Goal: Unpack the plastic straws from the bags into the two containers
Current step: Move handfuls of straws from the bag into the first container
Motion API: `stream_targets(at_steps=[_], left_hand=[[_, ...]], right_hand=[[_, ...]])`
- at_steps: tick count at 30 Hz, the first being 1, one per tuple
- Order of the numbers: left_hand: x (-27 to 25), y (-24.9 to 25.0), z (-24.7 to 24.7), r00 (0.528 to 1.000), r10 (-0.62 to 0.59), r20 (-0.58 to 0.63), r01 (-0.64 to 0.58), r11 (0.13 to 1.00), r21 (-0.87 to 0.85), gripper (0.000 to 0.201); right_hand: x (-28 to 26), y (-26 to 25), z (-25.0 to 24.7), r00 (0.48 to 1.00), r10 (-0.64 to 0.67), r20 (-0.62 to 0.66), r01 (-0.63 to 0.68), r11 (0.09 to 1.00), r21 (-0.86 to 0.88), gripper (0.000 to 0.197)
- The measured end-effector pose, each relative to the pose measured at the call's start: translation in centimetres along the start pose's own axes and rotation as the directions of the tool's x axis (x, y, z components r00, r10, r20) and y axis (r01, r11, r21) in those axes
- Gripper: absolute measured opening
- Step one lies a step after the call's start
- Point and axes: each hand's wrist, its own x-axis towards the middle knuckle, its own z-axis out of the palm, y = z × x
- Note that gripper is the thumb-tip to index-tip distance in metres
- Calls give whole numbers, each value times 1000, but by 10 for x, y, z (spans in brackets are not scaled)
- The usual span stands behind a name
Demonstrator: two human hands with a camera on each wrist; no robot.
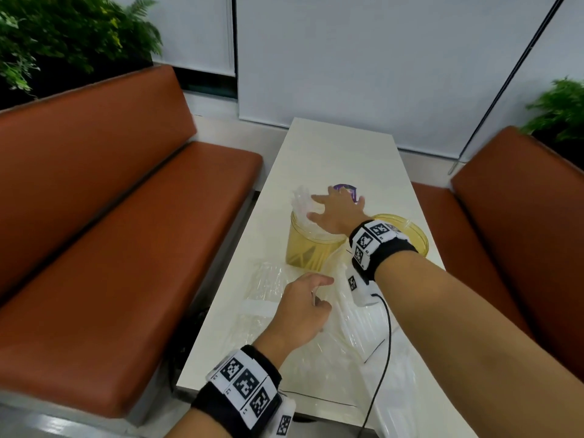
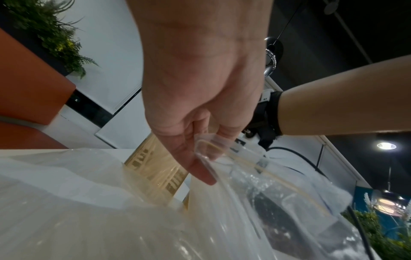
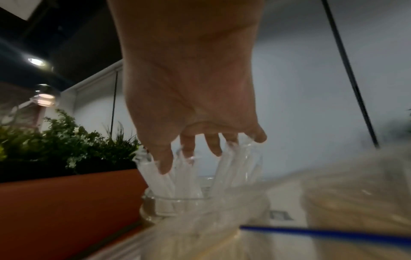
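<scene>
Two amber see-through containers stand on the white table (image 1: 341,147). The left container (image 1: 308,248) holds clear plastic straws (image 1: 300,200) that stick up past its rim. My right hand (image 1: 331,205) hovers over them, fingers spread, with the fingertips (image 3: 213,149) touching the straws' (image 3: 182,176) tops. The right container (image 1: 414,235) is partly hidden behind my right wrist. My left hand (image 1: 322,292) pinches the rim of a clear plastic bag (image 2: 222,151) lying in front of the containers, with straws inside it (image 1: 350,324). Another clear bag (image 1: 265,286) lies flat to the left.
Orange padded benches (image 1: 132,232) (image 1: 518,222) flank the narrow table. Green plants (image 1: 63,36) stand behind both benches. A purple round mark (image 1: 347,188) lies beyond my right hand. A black cable (image 1: 388,339) hangs from my right wrist across the bag.
</scene>
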Motion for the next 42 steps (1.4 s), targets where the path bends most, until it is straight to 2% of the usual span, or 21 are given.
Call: stream_targets(at_steps=[1, 2, 4, 6, 7, 9, 12, 14, 16, 20, 24, 28, 34, 39, 42], left_hand=[[0, 1, 0, 1000, 7, 4, -7, 1000, 5, 47], [1, 3, 1, 1000, 15, 4, -15, 1000, 11, 47], [3, 7, 1, 999, 44, -7, -43, 999, 31, 47], [4, 14, 3, 996, 87, -22, -85, 995, 55, 46], [5, 17, 4, 994, 108, -33, -105, 992, 63, 45], [6, 25, 7, 989, 137, -59, -134, 989, 62, 43], [6, 35, 15, 980, 182, -84, -176, 981, 78, 45], [4, 41, 22, 971, 218, -102, -208, 973, 99, 49], [3, 46, 29, 964, 244, -106, -232, 966, 111, 50], [1, 54, 43, 962, 258, -92, -252, 965, 79, 49], [-1, 55, 50, 966, 238, -97, -231, 970, 78, 48], [0, 53, 51, 971, 186, -151, -180, 982, 54, 46], [-1, 51, 58, 975, 144, -171, -137, 989, 49, 51], [-5, 52, 56, 993, 50, -107, -48, 999, 23, 59], [-7, 51, 52, 996, -21, -87, 24, 999, 28, 76]], right_hand=[[-4, 5, -6, 1000, -20, 2, 20, 1000, 11, 57], [-10, 9, -16, 998, -33, -56, 36, 998, 54, 54], [-26, 15, -41, 962, -35, -269, 74, 988, 136, 43], [-48, 20, -63, 913, 32, -407, 66, 972, 225, 27], [-60, 25, -70, 909, 74, -410, 30, 970, 242, 21], [-86, 35, -71, 935, 139, -326, -78, 978, 193, 23], [-128, 46, -50, 970, 223, -100, -218, 974, 64, 35], [-148, 50, -28, 947, 317, 41, -319, 947, 30, 51], [-159, 55, -8, 912, 393, 121, -402, 913, 69, 62], [-167, 64, 16, 896, 400, 191, -436, 875, 212, 60], [-170, 73, 27, 895, 420, 151, -446, 822, 354, 75], [-173, 85, 36, 907, 413, 83, -402, 790, 463, 70], [-178, 96, 49, 935, 354, -16, -281, 768, 576, 36], [-188, 97, 34, 933, 272, -234, -19, 688, 725, 18], [-189, 90, 22, 913, 244, -325, 130, 583, 802, 13]])
